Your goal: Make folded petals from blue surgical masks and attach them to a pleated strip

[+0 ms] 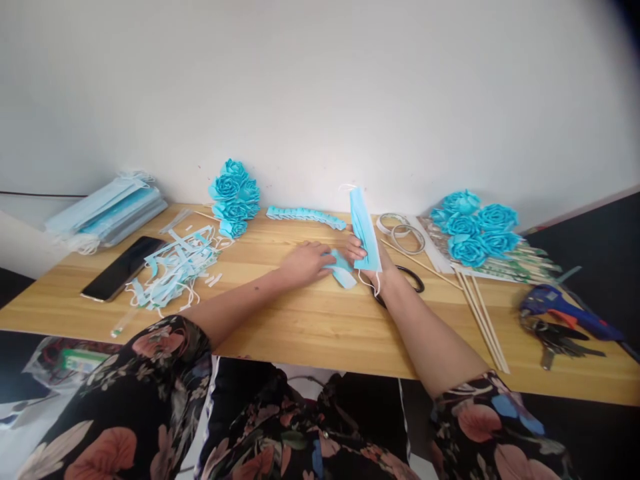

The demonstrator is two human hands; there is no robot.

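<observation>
My left hand (pixel 306 262) rests palm down on the wooden table (pixel 310 320), fingers pinched on a small folded light-blue mask piece (pixel 341 270). My right hand (pixel 367 261) grips a pleated blue face mask (pixel 364 229) that stands upright, its white ear loop dangling by my wrist. The two hands almost touch. Black-handled scissors (pixel 413 280) lie partly under my right wrist.
Blue mask-flower bunches stand at the back (pixel 234 195) and right (pixel 473 228). A row of folded pieces (pixel 305 215), tape rolls (pixel 403 230), wooden sticks (pixel 483 320), a glue gun (pixel 565 308), keys (pixel 557 339), a phone (pixel 123 268), scraps (pixel 175 267) and stacked masks (pixel 107 210) lie around.
</observation>
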